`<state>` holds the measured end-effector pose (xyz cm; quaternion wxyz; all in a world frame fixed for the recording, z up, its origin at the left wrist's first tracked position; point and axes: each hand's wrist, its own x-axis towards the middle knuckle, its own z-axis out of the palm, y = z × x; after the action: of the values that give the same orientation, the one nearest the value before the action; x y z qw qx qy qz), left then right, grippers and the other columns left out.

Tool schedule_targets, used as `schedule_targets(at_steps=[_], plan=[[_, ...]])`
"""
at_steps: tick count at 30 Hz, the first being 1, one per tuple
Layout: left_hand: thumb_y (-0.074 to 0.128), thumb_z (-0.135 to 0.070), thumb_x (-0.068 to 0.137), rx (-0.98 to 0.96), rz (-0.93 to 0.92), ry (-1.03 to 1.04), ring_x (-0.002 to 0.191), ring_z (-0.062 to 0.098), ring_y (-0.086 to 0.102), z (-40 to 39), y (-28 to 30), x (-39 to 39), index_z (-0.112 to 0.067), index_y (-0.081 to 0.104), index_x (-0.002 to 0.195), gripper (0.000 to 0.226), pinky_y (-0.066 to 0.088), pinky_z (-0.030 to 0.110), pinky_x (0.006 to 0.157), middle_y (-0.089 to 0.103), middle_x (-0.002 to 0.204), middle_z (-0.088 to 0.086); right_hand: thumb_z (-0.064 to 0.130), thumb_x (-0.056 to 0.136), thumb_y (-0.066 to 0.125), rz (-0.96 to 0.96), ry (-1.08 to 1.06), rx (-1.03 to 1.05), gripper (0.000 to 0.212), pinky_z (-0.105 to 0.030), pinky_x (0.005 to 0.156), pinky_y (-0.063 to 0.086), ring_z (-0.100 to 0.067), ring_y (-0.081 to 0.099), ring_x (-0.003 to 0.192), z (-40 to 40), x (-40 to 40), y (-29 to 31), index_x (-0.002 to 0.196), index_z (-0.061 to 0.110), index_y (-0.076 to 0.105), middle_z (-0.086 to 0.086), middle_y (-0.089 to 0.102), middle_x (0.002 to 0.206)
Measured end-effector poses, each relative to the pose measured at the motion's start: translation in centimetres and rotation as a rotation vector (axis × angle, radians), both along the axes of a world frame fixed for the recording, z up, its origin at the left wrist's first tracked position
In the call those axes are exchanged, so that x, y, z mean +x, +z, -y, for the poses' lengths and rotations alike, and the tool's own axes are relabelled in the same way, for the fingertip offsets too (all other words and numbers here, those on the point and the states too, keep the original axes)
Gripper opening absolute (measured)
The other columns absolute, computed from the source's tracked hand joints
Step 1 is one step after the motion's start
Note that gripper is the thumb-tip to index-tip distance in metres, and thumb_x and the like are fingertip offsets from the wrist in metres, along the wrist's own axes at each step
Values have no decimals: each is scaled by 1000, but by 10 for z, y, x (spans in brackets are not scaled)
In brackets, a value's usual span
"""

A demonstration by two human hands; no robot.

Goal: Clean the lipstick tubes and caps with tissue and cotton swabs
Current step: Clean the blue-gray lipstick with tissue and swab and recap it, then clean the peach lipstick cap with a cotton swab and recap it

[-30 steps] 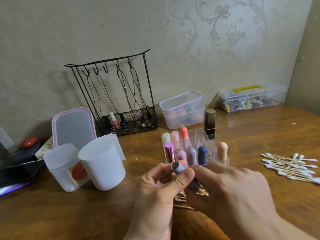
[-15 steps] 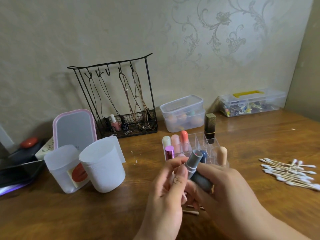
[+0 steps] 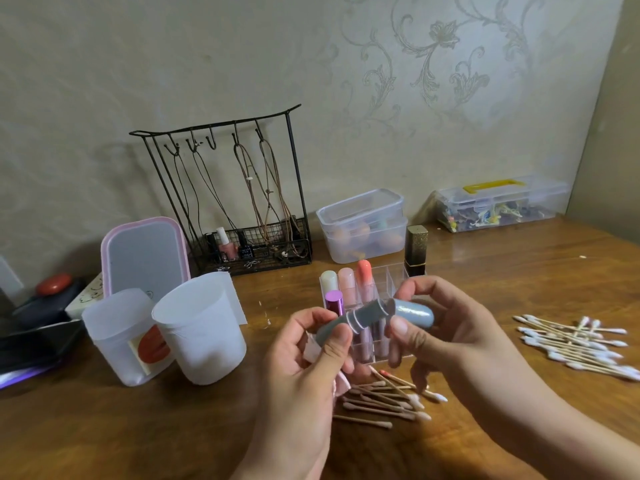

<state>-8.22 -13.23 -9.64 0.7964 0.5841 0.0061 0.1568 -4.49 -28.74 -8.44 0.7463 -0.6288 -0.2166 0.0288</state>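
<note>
Between the two hands, above the wooden tabletop [image 3: 519, 271], a grey-blue plastic lipstick tube [image 3: 346, 320] has just parted from its rounded, shimmery grey-blue cap [image 3: 414, 311]. On the left, the left hand [image 3: 304, 368] curls round the tube's base, with what looks like a scrap of pinkish tissue [image 3: 311, 349] tucked under its fingers. To the right, the right hand [image 3: 446, 327] pinches the cap between thumb and fingers, its mouth just beside the tube's end. This looks like the uncapping step, before any wiping. Next, the right hand likely needs a swab: used wooden cotton swabs [image 3: 384, 400] lie below the hands, and a pile of clean white-tipped ones [image 3: 575, 344] lies well to its right.
</note>
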Motion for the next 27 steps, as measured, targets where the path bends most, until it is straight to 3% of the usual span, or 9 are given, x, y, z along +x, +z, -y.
schedule_targets(at_steps=[3, 8, 13, 17, 19, 21, 24, 27], plan=[[72, -29, 58, 116, -22, 39, 53, 9, 55, -1, 1, 0, -15, 63, 93, 39, 44, 22, 46, 64, 62, 0, 21, 77, 77, 109, 29, -41, 19, -28, 46, 44, -17, 60, 61, 2, -1, 4, 94, 25, 69, -3, 69, 77], [76, -43, 49, 309, 23, 102, 60, 14, 66, -1, 3, -3, -24, 66, 83, 41, 51, 25, 50, 70, 78, -4, 22, 77, 73, 220, 14, -164, 21, -14, 52, 46, -15, 63, 62, 1, -3, 0, 93, 34, 69, 1, 71, 80], [75, -46, 47, 346, 6, 103, 60, 16, 68, -1, 5, -7, -20, 64, 86, 48, 53, 26, 49, 70, 79, -7, 22, 76, 76, 232, -7, -153, 18, -21, 57, 51, -19, 68, 65, 2, -2, -5, 92, 29, 69, 0, 72, 86], [75, -46, 48, 336, -28, 64, 53, 16, 64, 0, 3, -5, -16, 62, 88, 51, 54, 30, 52, 71, 77, -6, 29, 80, 77, 282, -47, -240, 18, -33, 76, 54, -15, 71, 74, 3, -1, -12, 96, 32, 68, 4, 72, 89], [75, -46, 50, 312, -47, 26, 54, 15, 63, -1, 2, -3, -18, 64, 90, 50, 53, 30, 53, 71, 77, -1, 34, 80, 76, 308, -60, -263, 18, -28, 71, 53, -10, 68, 74, 3, 0, -11, 96, 34, 68, 6, 72, 90], [74, -46, 54, 292, -48, -17, 57, 14, 61, 1, 3, -2, -24, 68, 92, 44, 52, 30, 55, 71, 78, 1, 39, 82, 75, 343, -127, -206, 13, -23, 59, 51, -6, 62, 67, 4, 3, -7, 94, 36, 69, 4, 71, 87], [73, -41, 62, 240, 11, 39, 54, 12, 53, 1, 2, -1, -32, 69, 89, 29, 45, 31, 52, 67, 76, -1, 44, 81, 73, 413, -345, -183, 19, -36, 55, 54, -9, 63, 70, 16, 14, -1, 95, 32, 70, 2, 70, 90], [69, -34, 71, 229, 27, 101, 52, 14, 51, -2, 2, 0, -29, 69, 86, 16, 44, 34, 52, 59, 64, 1, 40, 81, 72, 567, -577, -515, 20, -31, 60, 51, -12, 63, 86, 33, 27, 3, 95, 27, 68, 13, 64, 98]])
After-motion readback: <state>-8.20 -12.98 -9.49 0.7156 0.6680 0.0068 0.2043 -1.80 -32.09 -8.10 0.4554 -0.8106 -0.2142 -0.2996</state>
